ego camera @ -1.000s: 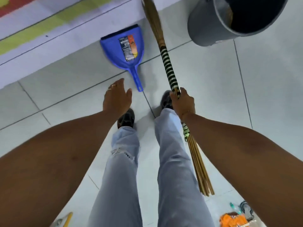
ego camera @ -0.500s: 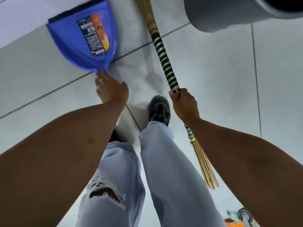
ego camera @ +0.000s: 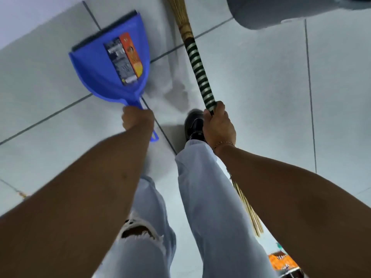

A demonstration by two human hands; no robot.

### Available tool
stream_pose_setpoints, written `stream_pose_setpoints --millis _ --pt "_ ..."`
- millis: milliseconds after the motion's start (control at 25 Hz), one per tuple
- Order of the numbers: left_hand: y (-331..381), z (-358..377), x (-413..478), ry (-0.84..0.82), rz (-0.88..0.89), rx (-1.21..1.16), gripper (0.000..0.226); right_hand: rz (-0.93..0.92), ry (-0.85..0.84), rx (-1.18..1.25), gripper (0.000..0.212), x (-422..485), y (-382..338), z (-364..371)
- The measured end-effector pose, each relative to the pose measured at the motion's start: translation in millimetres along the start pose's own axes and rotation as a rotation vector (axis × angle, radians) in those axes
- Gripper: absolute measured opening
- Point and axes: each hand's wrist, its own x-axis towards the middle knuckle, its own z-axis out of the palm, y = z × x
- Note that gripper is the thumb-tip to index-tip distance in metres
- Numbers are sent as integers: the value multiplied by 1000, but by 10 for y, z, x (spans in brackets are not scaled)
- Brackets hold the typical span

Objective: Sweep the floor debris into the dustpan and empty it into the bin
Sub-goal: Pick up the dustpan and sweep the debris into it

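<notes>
Left hand (ego camera: 135,119) now clamps dustpan (ego camera: 112,69) handle — right hand (ego camera: 217,125) grips broom (ego camera: 197,67) | bin (ego camera: 281,11) (cropped)

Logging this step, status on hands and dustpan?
Left hand shut on dustpan handle. Right hand shut on broom. Pan looks empty. Bin ahead, path clear.
</notes>
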Motion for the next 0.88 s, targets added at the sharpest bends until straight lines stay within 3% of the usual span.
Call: stream_pose_setpoints --millis 240,440,640,880 --pt "-866 -1071 -1210 -98 -145 -168 51 12 -101 -15 46 -1325 -370 -497" --pt "-1633 -2022 -1640 32 -98 -383 57 -73 -136 -43 37 -2492 -645 -336" --pt "-2381 -2258 -1821 149 -18 -504 50 -170 -177 -46 40 -3178 -761 -34" --pt "-3397 -2192 -1876 155 -124 -638 43 -301 -194 -139 38 -3740 -749 348"
